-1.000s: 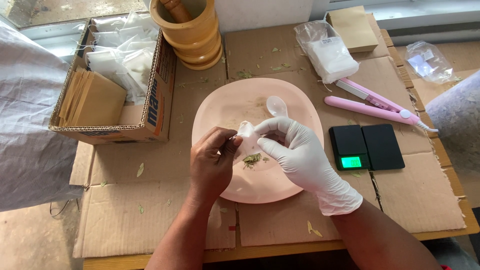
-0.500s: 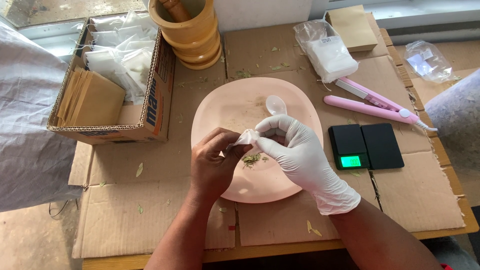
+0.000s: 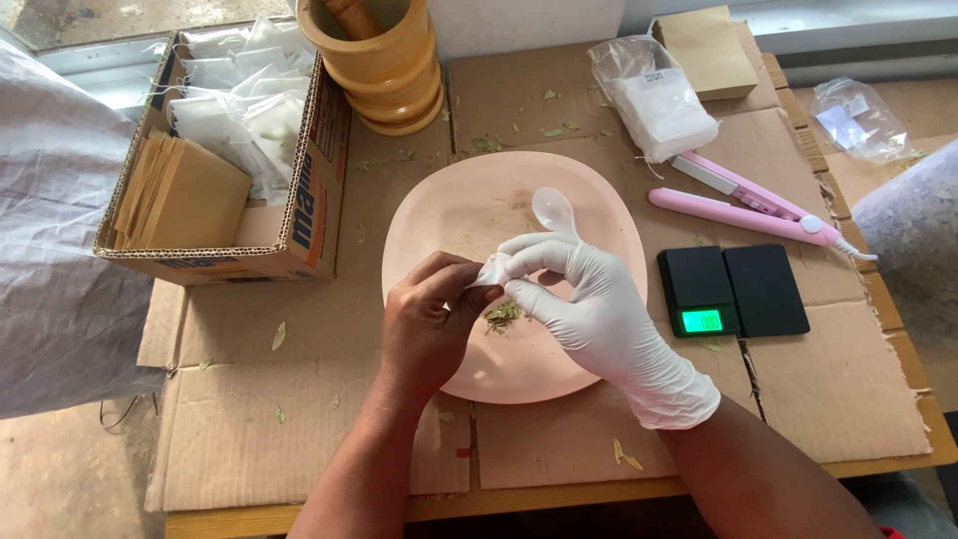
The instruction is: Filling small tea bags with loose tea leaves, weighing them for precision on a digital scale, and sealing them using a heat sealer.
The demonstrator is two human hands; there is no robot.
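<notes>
Over the middle of the round pink plastic plate (image 3: 454, 215), the bare left hand (image 3: 429, 324) and the white-gloved right hand (image 3: 589, 304) both pinch a small white filter sachet (image 3: 493, 270). Better to hold its mouth upward, so no dried green leaves (image 3: 502, 315) fall.

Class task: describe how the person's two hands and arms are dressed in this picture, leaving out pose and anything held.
The right hand wears a white disposable glove, wrinkled, ending in a rolled cuff just past the wrist. The left hand is bare. Both forearms are uncovered, with no sleeves, watch or jewellery showing.
</notes>
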